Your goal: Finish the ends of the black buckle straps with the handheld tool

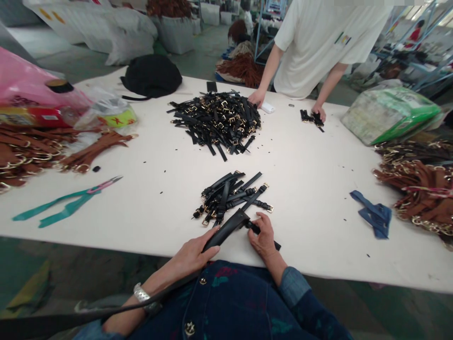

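My left hand is closed around the handle of a long black tool that lies on the near edge of the white table. My right hand pinches a short black strap at the tool's tip. Just beyond my hands lies a small pile of black straps with gold buckles. A bigger heap of the same black straps sits further back in the middle of the table.
A person in a white shirt leans on the far edge, both hands on the table. Brown straps lie at left, more brown straps at right. Teal-handled scissors, blue fabric scraps, a green bag and a black bag are also there.
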A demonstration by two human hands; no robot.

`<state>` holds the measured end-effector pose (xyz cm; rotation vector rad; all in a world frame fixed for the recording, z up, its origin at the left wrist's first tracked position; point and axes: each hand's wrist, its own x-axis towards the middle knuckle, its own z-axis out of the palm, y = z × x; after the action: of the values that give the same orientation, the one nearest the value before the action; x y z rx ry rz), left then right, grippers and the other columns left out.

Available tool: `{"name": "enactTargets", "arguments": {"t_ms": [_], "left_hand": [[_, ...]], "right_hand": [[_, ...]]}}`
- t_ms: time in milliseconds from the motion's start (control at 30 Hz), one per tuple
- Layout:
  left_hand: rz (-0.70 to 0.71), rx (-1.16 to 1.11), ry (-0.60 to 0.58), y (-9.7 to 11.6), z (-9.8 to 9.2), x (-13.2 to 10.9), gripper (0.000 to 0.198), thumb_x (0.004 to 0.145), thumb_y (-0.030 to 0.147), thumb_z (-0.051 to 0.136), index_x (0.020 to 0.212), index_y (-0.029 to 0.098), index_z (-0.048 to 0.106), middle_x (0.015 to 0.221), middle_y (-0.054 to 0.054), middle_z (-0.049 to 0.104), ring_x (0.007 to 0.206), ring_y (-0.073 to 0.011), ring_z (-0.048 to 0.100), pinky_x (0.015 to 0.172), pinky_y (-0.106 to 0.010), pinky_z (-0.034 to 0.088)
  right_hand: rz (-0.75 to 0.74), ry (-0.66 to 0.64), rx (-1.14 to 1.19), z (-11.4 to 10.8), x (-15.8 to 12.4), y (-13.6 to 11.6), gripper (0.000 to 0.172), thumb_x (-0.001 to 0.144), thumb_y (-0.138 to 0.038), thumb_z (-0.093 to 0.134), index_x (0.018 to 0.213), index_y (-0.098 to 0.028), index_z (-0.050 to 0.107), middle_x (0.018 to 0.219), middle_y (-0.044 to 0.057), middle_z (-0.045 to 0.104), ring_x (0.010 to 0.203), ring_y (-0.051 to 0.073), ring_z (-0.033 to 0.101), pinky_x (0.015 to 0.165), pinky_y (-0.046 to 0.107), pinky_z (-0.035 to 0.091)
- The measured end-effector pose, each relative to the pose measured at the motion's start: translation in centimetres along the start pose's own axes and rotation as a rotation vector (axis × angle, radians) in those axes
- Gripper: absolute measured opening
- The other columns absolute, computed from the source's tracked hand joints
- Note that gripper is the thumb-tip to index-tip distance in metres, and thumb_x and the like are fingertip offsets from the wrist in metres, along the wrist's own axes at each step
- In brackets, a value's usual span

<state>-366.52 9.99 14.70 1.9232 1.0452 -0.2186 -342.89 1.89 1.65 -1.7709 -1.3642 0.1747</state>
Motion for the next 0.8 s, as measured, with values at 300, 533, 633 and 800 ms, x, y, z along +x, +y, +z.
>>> {"name": "enactTargets", "arguments": {"t_ms": [300,533,633,800], "left_hand": [[0.011,0.045,0.021,-1.1,-0.3,-1.2,0.073,0.090,0.053,0.037,0.152,0.014,0.031,0.146,-0.012,0.052,0.122,-0.0323,0.059,0.104,-0.042,0.043],[0.056,-0.009,-0.002,-2.7,-0.8,-2.5,0.073,0.092,0.059,0.038,0.153,0.020,0.028,0.152,-0.006,0.044,0.135,-0.0278,0.048,0.112,-0.039,0.037],[0.049,-0.009,-0.023,-2.4,-1.2,-2.9,0.072,0.093,0.058,0.039,0.153,0.020,0.029,0.150,-0.005,0.047,0.134,-0.0287,0.048,0.111,-0.038,0.038],[0.043,0.026,-0.046,-1.5,-1.0,-2.6,0.069,0.091,0.052,0.042,0.151,0.019,0.034,0.147,-0.006,0.050,0.129,-0.0303,0.054,0.108,-0.039,0.040]], "right_hand": [[0.014,-0.079,-0.154,-1.9,-0.9,-0.4,0.019,0.074,-0.015,0.055,0.091,-0.019,0.063,0.084,0.006,0.060,0.085,0.023,0.052,0.079,0.039,0.046],[0.001,-0.077,-0.110,-0.6,-0.7,-0.3,0.014,0.076,-0.022,0.061,0.089,-0.021,0.068,0.082,0.005,0.062,0.082,0.022,0.054,0.077,0.036,0.046],[-0.010,-0.100,-0.105,0.2,-0.7,-0.9,0.014,0.076,-0.023,0.063,0.088,-0.022,0.068,0.082,0.005,0.063,0.081,0.021,0.055,0.076,0.035,0.045],[0.009,-0.073,-0.115,0.8,-0.9,-1.4,0.014,0.074,-0.024,0.064,0.087,-0.020,0.067,0.080,0.005,0.063,0.081,0.021,0.056,0.077,0.036,0.044]]}}
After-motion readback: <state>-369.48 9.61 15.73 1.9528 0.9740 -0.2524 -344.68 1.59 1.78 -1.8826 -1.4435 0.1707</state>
